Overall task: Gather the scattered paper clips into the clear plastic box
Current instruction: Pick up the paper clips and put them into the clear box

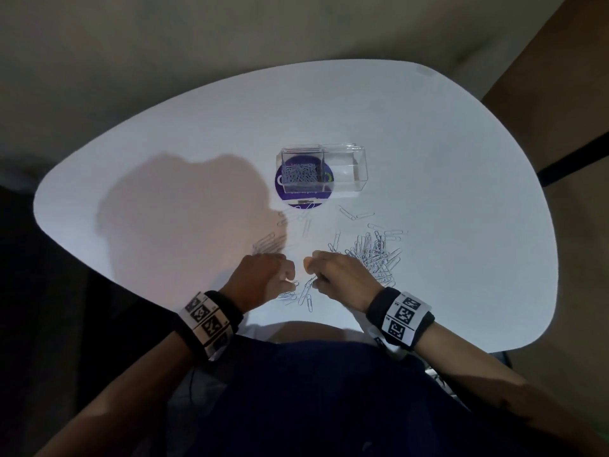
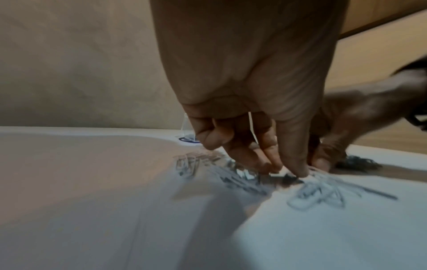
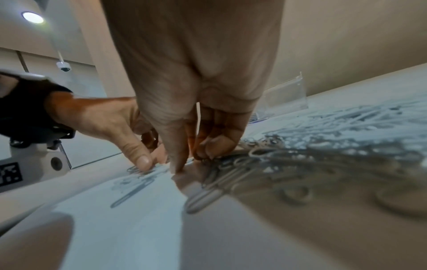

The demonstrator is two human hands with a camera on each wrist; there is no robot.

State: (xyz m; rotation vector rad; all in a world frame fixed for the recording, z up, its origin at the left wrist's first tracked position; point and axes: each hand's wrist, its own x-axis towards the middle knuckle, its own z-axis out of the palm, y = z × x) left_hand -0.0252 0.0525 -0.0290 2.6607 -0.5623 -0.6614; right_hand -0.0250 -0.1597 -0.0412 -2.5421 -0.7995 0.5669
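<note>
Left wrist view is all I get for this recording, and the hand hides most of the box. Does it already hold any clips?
Observer: Yes. The head view shows paper clips heaped in the left half of the clear plastic box; the right half looks empty.
Operator: Where is most of the remainder?
Observer: A large pile lies on the table, just right of the right hand.
Operator: Is that hand gripping any?
Observer: In the right wrist view its fingers curl onto clips at the pile's edge.

white table [image 1: 461,159], purple round sticker [image 1: 283,189] (partly hidden), ceiling camera [image 3: 62,66].
</note>
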